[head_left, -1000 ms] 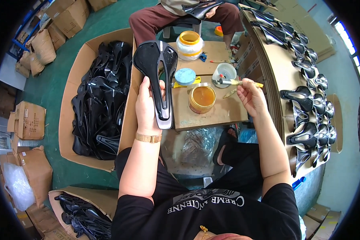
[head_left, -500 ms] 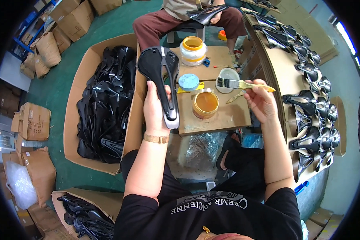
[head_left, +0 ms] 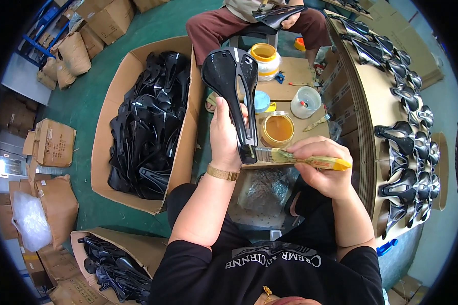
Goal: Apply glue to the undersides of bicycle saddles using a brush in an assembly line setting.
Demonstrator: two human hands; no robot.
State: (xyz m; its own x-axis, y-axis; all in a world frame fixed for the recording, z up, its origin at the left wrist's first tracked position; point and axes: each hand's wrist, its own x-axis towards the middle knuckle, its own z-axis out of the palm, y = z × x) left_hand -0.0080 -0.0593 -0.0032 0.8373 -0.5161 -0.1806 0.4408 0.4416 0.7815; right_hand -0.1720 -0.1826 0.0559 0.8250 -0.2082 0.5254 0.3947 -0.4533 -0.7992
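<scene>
A black bicycle saddle shell (head_left: 229,76) with a long central slot is held upright, narrow nose toward me. My left hand (head_left: 226,133) grips it along its left side near the nose. In my right hand (head_left: 323,165) is a flat paintbrush (head_left: 290,156) with a yellowed handle; its dark bristles touch the nose of the shell. Just beyond the brush stands an open jar of amber liquid (head_left: 278,129) on a cardboard surface (head_left: 290,73). Near it are a blue round lid (head_left: 260,101) and a translucent white tub (head_left: 306,101).
A large carton (head_left: 103,147) heaped with black saddle shells stands at left, a smaller carton (head_left: 81,235) of them below. Finished-looking shells line a table (head_left: 364,86) at right. Opposite, a seated person (head_left: 208,30) holds another shell. A yellow-rimmed white jar (head_left: 265,61) stands between us.
My right hand has brought the brush from over the white tub down and left onto the shell's nose. The view has shifted, so the surroundings appear farther right.
</scene>
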